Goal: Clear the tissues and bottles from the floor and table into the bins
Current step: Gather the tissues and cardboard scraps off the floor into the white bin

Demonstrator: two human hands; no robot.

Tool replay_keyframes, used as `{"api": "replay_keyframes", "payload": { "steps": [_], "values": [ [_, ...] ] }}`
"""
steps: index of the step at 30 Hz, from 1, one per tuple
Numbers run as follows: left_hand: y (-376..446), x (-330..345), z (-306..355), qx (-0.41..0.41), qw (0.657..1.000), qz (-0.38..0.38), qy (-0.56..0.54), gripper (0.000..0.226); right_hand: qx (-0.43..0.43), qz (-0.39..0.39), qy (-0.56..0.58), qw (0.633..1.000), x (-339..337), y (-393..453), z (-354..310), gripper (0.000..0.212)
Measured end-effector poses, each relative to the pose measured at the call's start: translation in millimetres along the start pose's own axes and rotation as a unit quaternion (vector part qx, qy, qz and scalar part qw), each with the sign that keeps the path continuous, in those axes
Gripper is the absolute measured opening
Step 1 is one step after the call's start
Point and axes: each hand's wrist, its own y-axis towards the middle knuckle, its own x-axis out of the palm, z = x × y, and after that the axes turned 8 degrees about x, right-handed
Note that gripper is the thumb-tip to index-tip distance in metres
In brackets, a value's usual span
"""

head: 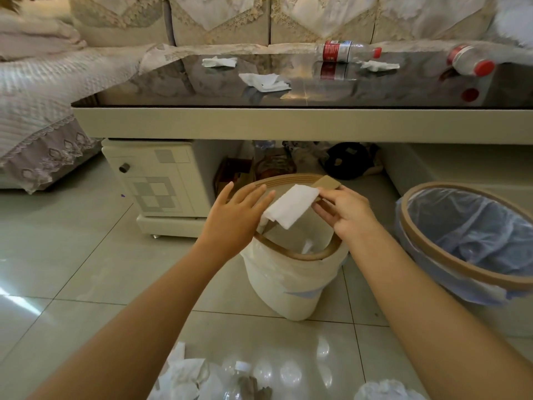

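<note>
On pale glossy floor tiles (86,255), glass-topped table (302,116) ahead, right hand (343,212) fingers pinching tissue (291,209), left hand (233,217) fingers spread.

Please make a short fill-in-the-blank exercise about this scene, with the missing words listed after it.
1. The right hand pinches a white ____ over the white-lined bin.
2. The bin to the right has a ____ liner.
3. Both bottles on the table have ____ caps.
4. The left hand is ____, holding nothing.

Missing words: tissue; blue; red; open
</note>
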Motion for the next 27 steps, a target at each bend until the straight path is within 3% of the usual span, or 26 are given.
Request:
{"api": "replay_keyframes", "payload": {
  "steps": [2, 5, 9, 14, 18, 23, 27],
  "values": [
    [-4, 1, 1, -0.012, 1.0, 0.012, -0.008, 0.067, -0.018, 0.018, 0.004, 1.0, 5, 4, 4, 0.053],
    [-6, -1, 3, -0.018, 1.0, 0.014, -0.02, 0.063, -0.026, 0.026, -0.038, 0.999, 7, 8, 3, 0.044],
    [-6, -2, 8, -0.015, 0.999, 0.037, -0.037, 0.059, 0.033, -0.017, -0.12, 0.992, 4, 7, 2, 0.036],
    [-6, -8, 28, 0.012, 0.992, 0.099, -0.073, 0.035, 0.036, -0.085, -0.112, 0.989, -14, -7, 0, 0.028],
    [-17, -16, 46, 0.031, 0.99, 0.085, -0.111, 0.036, 0.038, -0.133, -0.144, 0.98, -31, -33, 5, 0.028],
    [-61, -26, 62, 0.041, 0.986, 0.107, -0.124, 0.036, 0.045, -0.2, -0.227, 0.952, -53, -74, 36, 0.027],
    [-126, -22, 59, 0.028, 0.987, 0.089, -0.132, 0.032, 0.078, -0.21, -0.347, 0.911, -67, -102, 90, 0.023]
  ]
}}
